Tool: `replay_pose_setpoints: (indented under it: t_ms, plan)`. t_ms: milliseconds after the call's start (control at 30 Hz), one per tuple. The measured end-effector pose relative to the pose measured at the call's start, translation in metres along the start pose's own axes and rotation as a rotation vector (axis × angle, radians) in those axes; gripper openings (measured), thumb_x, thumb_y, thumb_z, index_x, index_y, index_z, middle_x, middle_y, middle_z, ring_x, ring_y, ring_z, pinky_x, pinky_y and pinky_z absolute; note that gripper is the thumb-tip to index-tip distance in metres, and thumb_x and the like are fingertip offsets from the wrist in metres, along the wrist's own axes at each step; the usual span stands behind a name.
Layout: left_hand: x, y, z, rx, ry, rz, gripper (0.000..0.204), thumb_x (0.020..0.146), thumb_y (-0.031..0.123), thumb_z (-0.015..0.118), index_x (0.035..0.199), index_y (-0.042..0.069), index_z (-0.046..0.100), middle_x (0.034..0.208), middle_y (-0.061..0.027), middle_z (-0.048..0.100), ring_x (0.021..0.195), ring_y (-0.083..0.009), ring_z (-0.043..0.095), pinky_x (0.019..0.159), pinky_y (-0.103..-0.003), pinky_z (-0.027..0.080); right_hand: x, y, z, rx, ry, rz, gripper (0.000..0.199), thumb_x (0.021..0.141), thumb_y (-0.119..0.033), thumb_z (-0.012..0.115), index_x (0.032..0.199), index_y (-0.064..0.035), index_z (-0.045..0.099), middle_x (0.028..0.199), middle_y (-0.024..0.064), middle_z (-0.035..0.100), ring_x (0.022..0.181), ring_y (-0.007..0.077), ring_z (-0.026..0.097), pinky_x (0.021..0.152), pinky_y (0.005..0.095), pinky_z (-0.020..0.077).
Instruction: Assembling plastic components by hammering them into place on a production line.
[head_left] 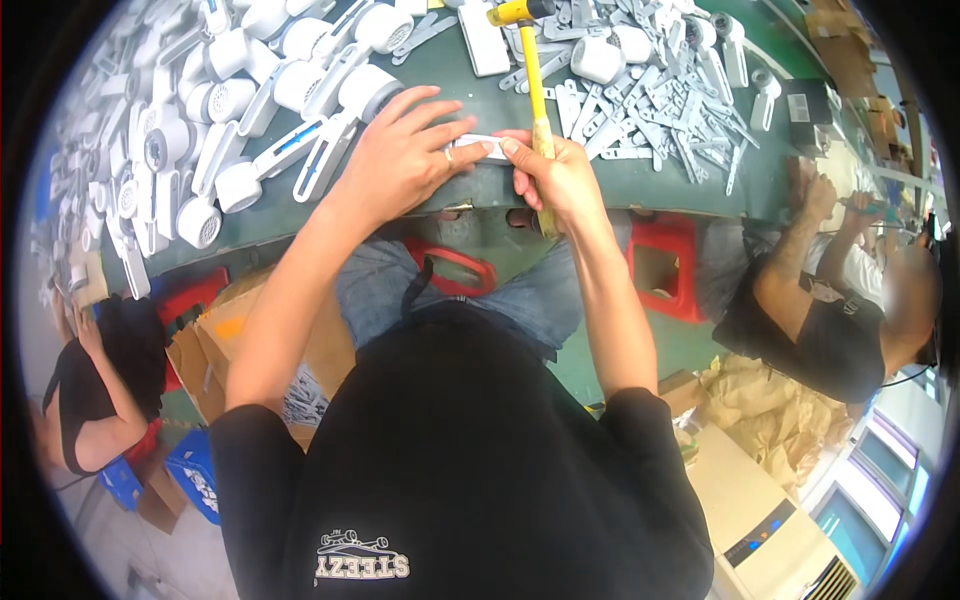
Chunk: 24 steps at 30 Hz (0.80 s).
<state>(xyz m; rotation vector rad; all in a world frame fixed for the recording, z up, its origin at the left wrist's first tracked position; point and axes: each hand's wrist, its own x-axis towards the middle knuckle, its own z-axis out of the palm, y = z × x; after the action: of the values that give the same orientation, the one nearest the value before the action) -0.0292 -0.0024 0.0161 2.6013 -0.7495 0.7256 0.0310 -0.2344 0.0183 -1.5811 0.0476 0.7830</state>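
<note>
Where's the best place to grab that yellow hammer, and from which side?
Probably the lower part of the hammer's handle, coming from the person's right with the right hand, which is at that part. The handle is long, slim and straight, and its near end points toward the body, while the wider head sits at the far end.

The right hand [562, 182] partly hides the yellow hammer handle [533, 75].

From the head, my wide view looks steeply down, close over the shirt [480, 450], toward left hand [405, 152], right hand [568, 178] and tabletop [642, 186].
</note>
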Motion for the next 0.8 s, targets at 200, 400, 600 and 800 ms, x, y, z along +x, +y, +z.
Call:
replay_pose_setpoints:
  t_ms: [200, 400, 600, 800]
  plan:
    - [0.007, -0.006, 0.008, -0.109, -0.059, 0.062, 0.025, 0.086, 0.014, 0.082, 0.111, 0.019, 0.084, 0.099, -0.0035, 0.078, 0.098, -0.0203, 0.074, 0.113, -0.049, 0.052, -0.036, 0.010, 0.001, -0.092, 0.187, -0.189, 0.041, 0.108, -0.026, 0.067, 0.141, -0.0013, 0.063, 0.069, -0.0022, 0.059, 0.051, 0.0043, 0.048, 0.045, 0.0215, 0.0359]
    - [0.003, -0.004, 0.004, -0.063, -0.038, 0.031, 0.024, 0.087, 0.015, 0.083, 0.110, 0.019, 0.085, 0.098, -0.0021, 0.078, 0.098, -0.0184, 0.074, 0.116, -0.047, 0.049, -0.140, 0.012, -0.014, -0.497, 0.250, -0.205, 0.054, 0.118, -0.035, 0.040, 0.166, -0.0115, 0.040, 0.072, -0.0045, 0.050, 0.058, 0.0039, 0.044, 0.053, 0.0211, 0.0379]
    - [0.005, -0.004, 0.005, -0.072, -0.056, 0.040, 0.025, 0.088, 0.014, 0.082, 0.112, 0.019, 0.085, 0.099, -0.0023, 0.079, 0.100, -0.0185, 0.074, 0.118, -0.047, 0.048, -0.157, 0.033, -0.007, -0.555, 0.249, -0.142, 0.047, 0.116, -0.029, 0.043, 0.162, -0.0160, 0.046, 0.132, 0.0283, 0.070, 0.123, 0.0444, 0.069, 0.101, 0.0464, 0.0546]
    - [0.005, -0.005, 0.005, -0.082, -0.051, 0.034, 0.025, 0.088, 0.013, 0.082, 0.112, 0.019, 0.085, 0.098, -0.0025, 0.079, 0.100, -0.0187, 0.074, 0.119, -0.048, 0.047, -0.159, 0.030, -0.005, -0.542, 0.260, -0.119, 0.047, 0.115, -0.025, 0.046, 0.161, -0.0168, 0.048, 0.120, 0.0289, 0.072, 0.108, 0.0458, 0.074, 0.090, 0.0421, 0.0568]
